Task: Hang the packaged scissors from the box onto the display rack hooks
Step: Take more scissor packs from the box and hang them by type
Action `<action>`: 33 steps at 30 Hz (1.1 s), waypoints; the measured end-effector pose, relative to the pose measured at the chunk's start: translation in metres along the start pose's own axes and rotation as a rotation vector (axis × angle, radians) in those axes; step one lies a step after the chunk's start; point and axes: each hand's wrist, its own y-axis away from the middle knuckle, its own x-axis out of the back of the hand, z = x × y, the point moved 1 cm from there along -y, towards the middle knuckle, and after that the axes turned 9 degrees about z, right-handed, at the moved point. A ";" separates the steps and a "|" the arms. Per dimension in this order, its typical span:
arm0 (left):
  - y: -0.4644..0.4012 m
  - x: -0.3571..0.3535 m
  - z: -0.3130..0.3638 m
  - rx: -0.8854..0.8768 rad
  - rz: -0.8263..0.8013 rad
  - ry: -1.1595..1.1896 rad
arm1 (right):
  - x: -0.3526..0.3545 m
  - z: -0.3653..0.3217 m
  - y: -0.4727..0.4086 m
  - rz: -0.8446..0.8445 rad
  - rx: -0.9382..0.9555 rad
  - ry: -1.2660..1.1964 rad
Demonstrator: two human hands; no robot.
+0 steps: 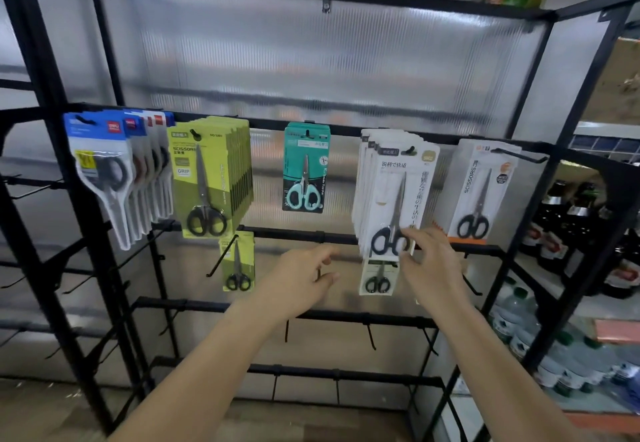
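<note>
The white scissors packs (391, 192) hang stacked on a hook of the black display rack (304, 233), right of the teal pack (304, 167). The right hand (429, 261) touches the front pack's lower edge with loosely spread fingers, its grip open. The left hand (301, 278) hovers near the rail below, fingers relaxed, holding nothing

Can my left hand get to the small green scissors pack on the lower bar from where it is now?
Probably yes. The left hand is open and holds nothing, and the small green pack hangs just to its left at about the same height. Only a bare black hook juts out beside the pack; you would likely have to steer around it.
</note>
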 end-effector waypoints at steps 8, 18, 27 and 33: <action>0.029 -0.005 -0.040 0.063 -0.025 0.034 | -0.049 -0.016 0.040 -0.195 0.062 0.064; 0.165 -0.089 -0.175 0.560 -0.314 0.184 | -0.184 0.065 0.172 -0.664 -0.261 0.030; 0.363 -0.239 -0.272 0.980 -0.512 0.011 | -0.336 0.204 0.379 -0.896 -0.635 0.018; 0.487 -0.400 -0.350 1.012 -0.690 -0.036 | -0.440 0.350 0.506 -1.007 -0.768 0.125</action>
